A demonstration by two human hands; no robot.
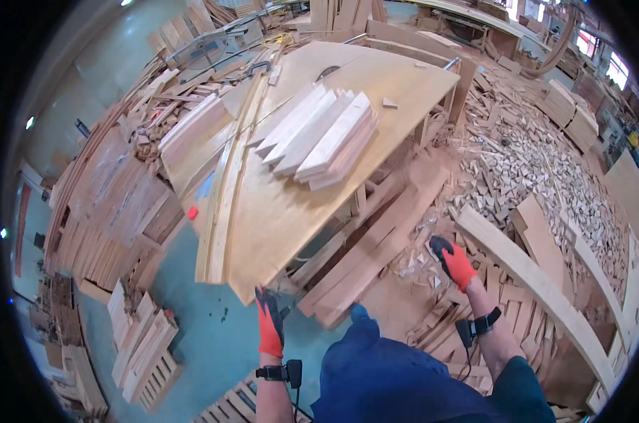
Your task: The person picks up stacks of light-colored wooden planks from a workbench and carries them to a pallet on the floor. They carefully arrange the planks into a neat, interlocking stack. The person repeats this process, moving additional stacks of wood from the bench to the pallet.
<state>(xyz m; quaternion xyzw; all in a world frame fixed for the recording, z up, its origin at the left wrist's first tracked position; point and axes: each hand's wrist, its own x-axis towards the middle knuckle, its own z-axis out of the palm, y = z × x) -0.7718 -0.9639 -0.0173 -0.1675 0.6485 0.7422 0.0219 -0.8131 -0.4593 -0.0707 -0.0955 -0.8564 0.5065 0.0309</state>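
My left hand (pixel 271 321), in an orange glove with dark fingers, is beside the near corner of a large plywood table (pixel 291 233). Its thumb stands apart from the fingers, and it holds nothing that I can see; whether it touches the table edge I cannot tell. My right hand (pixel 455 264), gloved alike, hangs over the wood scraps to the right of the table. Its fingers are loosely bent, with nothing visible in them. On the table lies a stack of pale boards (pixel 319 134) with angled ends.
Long wooden strips (pixel 228 190) run along the table's left side, near a red object (pixel 192 213) and a clamp (pixel 259 67). Offcuts (pixel 517 162) are heaped at right, beside a long curved beam (pixel 538 282). Plank stacks (pixel 101 247) stand at left; a slatted pallet (pixel 228 402) lies below.
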